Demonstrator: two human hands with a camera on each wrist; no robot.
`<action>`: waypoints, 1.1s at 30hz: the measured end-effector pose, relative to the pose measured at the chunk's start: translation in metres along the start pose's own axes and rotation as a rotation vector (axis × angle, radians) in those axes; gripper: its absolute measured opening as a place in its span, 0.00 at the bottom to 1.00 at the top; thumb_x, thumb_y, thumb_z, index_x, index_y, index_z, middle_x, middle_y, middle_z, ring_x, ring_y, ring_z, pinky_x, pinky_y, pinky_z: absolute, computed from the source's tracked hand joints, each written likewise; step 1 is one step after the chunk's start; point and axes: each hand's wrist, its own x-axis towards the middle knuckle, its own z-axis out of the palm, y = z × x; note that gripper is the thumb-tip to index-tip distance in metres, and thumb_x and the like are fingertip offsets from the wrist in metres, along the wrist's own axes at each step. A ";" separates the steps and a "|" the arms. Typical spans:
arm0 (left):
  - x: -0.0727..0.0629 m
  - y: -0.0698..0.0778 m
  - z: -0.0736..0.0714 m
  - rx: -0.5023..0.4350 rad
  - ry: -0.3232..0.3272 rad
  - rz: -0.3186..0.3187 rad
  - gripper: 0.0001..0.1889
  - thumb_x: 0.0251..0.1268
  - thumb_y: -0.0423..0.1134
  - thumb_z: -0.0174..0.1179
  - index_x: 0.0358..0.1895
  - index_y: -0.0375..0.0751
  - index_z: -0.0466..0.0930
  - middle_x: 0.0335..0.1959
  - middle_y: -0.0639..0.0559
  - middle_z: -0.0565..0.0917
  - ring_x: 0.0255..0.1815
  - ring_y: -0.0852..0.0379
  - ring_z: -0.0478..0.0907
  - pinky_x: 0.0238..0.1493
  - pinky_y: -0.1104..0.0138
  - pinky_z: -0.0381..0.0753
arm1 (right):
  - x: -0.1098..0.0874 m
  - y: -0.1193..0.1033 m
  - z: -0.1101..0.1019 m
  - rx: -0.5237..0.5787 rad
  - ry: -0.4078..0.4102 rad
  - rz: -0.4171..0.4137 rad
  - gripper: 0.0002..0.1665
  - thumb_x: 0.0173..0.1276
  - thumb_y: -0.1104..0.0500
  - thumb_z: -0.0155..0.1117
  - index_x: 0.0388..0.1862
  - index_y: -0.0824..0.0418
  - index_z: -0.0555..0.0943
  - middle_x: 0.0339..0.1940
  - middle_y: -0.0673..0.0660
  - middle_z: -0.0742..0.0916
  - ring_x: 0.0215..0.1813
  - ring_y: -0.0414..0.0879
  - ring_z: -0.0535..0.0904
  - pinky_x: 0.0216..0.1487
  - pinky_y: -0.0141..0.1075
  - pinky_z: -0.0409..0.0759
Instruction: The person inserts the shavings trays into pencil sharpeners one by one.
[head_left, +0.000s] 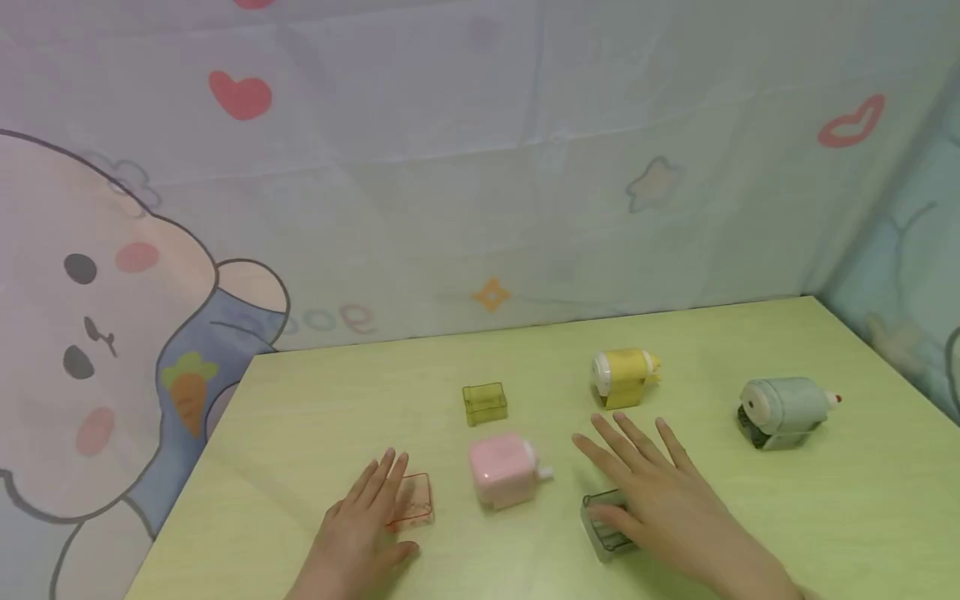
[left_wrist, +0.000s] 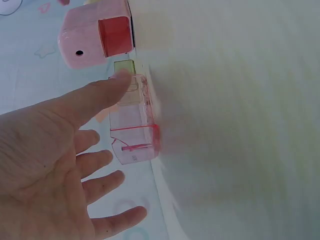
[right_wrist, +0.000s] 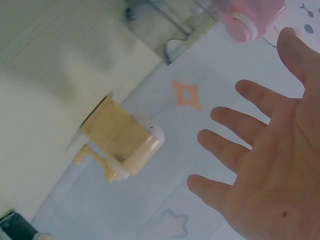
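My left hand point(head_left: 356, 521) has its fingers extended beside a clear pink drawer point(head_left: 414, 500); in the left wrist view the thumb overlaps the view of this drawer point(left_wrist: 132, 120), and I cannot tell whether they touch. A pink hand-crank pencil sharpener point(head_left: 502, 471), its red-lined slot point(left_wrist: 117, 36) facing the left wrist camera, stands between the hands. With fingers spread, my right hand point(head_left: 667, 508) hovers over a clear grey drawer point(head_left: 600, 533) and partly hides it. Beyond its fingertips is a yellow pencil sharpener point(head_left: 626, 377), whose crank point(right_wrist: 97, 160) shows in the right wrist view.
A grey-green pencil sharpener point(head_left: 787, 408) stands at the right of the light table point(head_left: 300, 417). Behind the pink sharpener lies a clear yellow-green drawer point(head_left: 485, 404). A printed cloth point(head_left: 450, 183) hangs along the table's back edge.
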 end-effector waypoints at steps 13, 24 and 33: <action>0.012 -0.006 0.002 -0.043 -0.014 0.011 0.49 0.41 0.43 0.76 0.71 0.41 0.62 0.66 0.42 0.73 0.60 0.41 0.75 0.44 0.49 0.81 | 0.038 -0.037 -0.008 0.146 -0.079 -0.025 0.44 0.58 0.43 0.69 0.72 0.50 0.65 0.74 0.57 0.68 0.74 0.58 0.64 0.71 0.58 0.61; 0.016 -0.009 -0.001 -0.122 -0.075 -0.032 0.46 0.39 0.38 0.77 0.68 0.38 0.65 0.53 0.48 0.78 0.50 0.53 0.76 0.52 0.54 0.80 | 0.062 -0.055 0.002 0.154 -0.085 -0.078 0.40 0.54 0.47 0.74 0.64 0.56 0.72 0.63 0.63 0.79 0.59 0.59 0.78 0.50 0.52 0.80; 0.021 -0.018 -0.003 -0.218 -0.082 -0.056 0.44 0.38 0.34 0.77 0.65 0.32 0.67 0.37 0.51 0.74 0.33 0.59 0.69 0.34 0.69 0.74 | 0.081 -0.066 0.008 0.229 -0.098 -0.042 0.42 0.50 0.49 0.76 0.65 0.59 0.73 0.63 0.60 0.79 0.57 0.57 0.77 0.48 0.49 0.81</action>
